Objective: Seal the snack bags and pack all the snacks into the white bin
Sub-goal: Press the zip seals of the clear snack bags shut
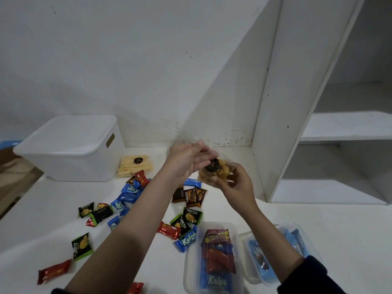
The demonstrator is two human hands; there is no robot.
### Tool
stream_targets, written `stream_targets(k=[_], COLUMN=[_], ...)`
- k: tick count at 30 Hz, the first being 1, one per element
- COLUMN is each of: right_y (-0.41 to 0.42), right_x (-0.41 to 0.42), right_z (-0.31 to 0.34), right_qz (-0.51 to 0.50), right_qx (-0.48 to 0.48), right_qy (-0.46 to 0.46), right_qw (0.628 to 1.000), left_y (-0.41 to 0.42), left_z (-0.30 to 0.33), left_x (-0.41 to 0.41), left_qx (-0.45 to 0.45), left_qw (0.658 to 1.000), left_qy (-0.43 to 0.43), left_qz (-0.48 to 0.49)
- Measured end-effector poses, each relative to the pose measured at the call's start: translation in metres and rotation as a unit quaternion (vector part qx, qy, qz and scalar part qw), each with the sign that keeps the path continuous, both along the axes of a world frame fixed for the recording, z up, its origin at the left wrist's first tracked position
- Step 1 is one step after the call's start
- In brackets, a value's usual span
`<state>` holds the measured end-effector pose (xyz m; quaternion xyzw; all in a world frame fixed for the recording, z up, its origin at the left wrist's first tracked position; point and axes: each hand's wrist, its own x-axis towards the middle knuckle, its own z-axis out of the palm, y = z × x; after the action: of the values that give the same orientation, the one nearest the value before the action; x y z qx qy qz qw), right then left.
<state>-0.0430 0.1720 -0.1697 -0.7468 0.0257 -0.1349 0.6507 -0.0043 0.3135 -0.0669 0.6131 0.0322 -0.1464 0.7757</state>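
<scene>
A clear bag of golden-brown snacks [214, 174] with a dark round label is held above the table. My left hand [187, 159] holds its upper part, fingers over the top of the plastic. My right hand [238, 181] grips the bag from below on the right. The white bin [70, 149] stands at the back left with its lid on. A clear bag of pale yellow sticks [133, 167] lies next to the bin. Several small wrapped snacks [127, 200], blue, green, red and brown, are scattered on the white table [31, 219].
Two clear plastic tubs sit near the front: one [212, 257] filled with red and blue packets, one [275, 251] holding blue packets. A white shelf unit [297, 124] rises at the right. The wall stands close behind.
</scene>
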Motion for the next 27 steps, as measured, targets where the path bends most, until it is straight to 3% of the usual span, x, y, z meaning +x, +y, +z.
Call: stream_targets(k=[2,5,8,11,15,20,27], right_y=[-0.005,-0.017,-0.03,-0.038,-0.048,-0.062,-0.067], right_x=[0.006,0.017,0.031,0.052,0.082,0.108,0.126], right_z=[-0.004,-0.015,-0.028,-0.05,-0.074,-0.09,-0.101], right_qz=[-0.005,-0.034,-0.05,-0.05,-0.049,-0.071,-0.038], right_qx=[0.065,0.146,0.165,0.138,0.117,0.093,-0.017], right_qy=[0.036,0.068,0.118,0.169,0.252,0.301,0.353], right_qw=[0.997,0.986,0.978,0.975,0.959,0.947,0.935], left_y=[0.0,0.001,-0.001,-0.014,-0.039,-0.062,-0.076], left_z=[-0.012,-0.045,-0.085,-0.118,-0.154,-0.191,-0.222], left_x=[0.005,0.014,0.025,0.038,0.065,0.101,0.13], left_qx=[0.05,0.199,0.265,0.271,0.268,0.319,0.421], left_qw=[0.998,0.978,0.963,0.954,0.956,0.942,0.903], left_qy=[-0.013,-0.03,0.019,0.071,0.105,0.096,0.063], left_qz=[0.021,0.048,-0.039,-0.105,-0.061,-0.037,-0.064])
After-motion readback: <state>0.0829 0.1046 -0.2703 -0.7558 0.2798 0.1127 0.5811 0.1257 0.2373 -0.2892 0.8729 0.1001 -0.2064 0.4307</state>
